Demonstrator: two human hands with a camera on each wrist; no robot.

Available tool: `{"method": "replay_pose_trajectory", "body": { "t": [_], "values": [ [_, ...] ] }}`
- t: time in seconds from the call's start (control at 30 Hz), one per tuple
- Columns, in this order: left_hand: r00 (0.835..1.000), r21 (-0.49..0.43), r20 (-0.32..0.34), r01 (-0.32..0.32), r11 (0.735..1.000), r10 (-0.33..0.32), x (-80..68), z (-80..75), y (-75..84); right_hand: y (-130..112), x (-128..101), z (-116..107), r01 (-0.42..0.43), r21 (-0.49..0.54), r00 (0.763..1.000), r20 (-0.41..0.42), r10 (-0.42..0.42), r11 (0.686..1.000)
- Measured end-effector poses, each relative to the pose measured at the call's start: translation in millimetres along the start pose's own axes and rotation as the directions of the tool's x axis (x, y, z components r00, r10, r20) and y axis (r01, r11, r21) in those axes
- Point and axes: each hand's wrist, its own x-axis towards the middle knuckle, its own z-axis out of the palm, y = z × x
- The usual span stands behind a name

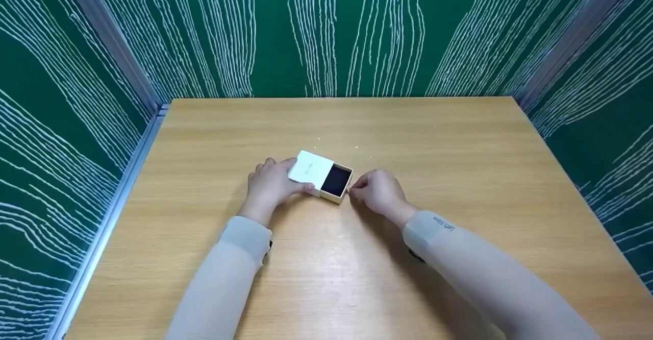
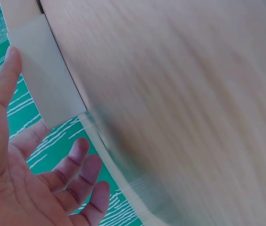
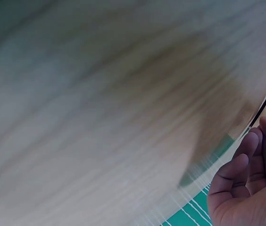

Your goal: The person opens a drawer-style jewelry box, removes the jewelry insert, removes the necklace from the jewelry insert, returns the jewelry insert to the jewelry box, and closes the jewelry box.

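Note:
A small white drawer box [image 1: 311, 169] lies on the table, its sleeve printed with faint lettering. Out of the sleeve's right side juts the inner drawer [image 1: 337, 180], partly pulled out, with a black lining. My left hand [image 1: 270, 184] grips the sleeve between thumb and index finger; in the left wrist view the sleeve [image 2: 48, 75] sits there while the other fingers hang loosely bent. At the drawer's right end my right hand [image 1: 380, 192] pinches a small tab, mostly hidden by the fingertips. The right wrist view shows the right hand's thumb and index finger [image 3: 253, 143] meeting beside the box edge.
The wooden table [image 1: 326, 268] stretches around both hands. A few tiny pale specks [image 1: 356, 147] lie behind the box. Green panels [image 1: 275, 33] with white wavy lines stand at the back and sides, with a metal rail [image 1: 109, 207] along the left edge.

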Motion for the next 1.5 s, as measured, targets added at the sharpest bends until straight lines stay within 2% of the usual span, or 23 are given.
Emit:
{"method": "replay_pose_trajectory", "body": {
  "t": [0.23,0.4,0.67,0.97,1.2,1.5],
  "values": [
    [1.000,-0.040,0.009,0.022,0.999,-0.022,0.1,1.6,-0.3,1.6,0.2,0.0,0.010,-0.010,1.000,-0.006,-0.010,1.000],
    [0.999,-0.120,0.035,0.031,0.992,-0.027,4.0,2.4,-1.1,2.0,0.1,-1.6,0.003,-0.010,1.000,-0.010,-0.003,1.000],
    [0.996,-0.257,0.082,0.054,0.965,-0.034,7.8,7.5,0.2,4.1,-0.2,-2.1,-0.026,-0.007,1.000,0.005,0.026,1.000],
    [0.996,-0.355,0.083,0.056,0.933,-0.029,8.8,9.5,0.1,6.1,1.2,-4.2,-0.027,0.003,1.000,0.010,0.026,1.000],
    [0.999,-0.350,0.052,0.017,0.937,0.001,12.7,9.5,-1.9,4.8,0.5,-5.8,-0.012,-0.007,1.000,0.007,0.012,1.000],
    [0.996,-0.365,0.081,0.050,0.930,-0.022,12.7,7.6,0.1,5.1,-2.0,-6.5,-0.001,-0.013,1.000,0.006,0.002,1.000]
  ]
}}
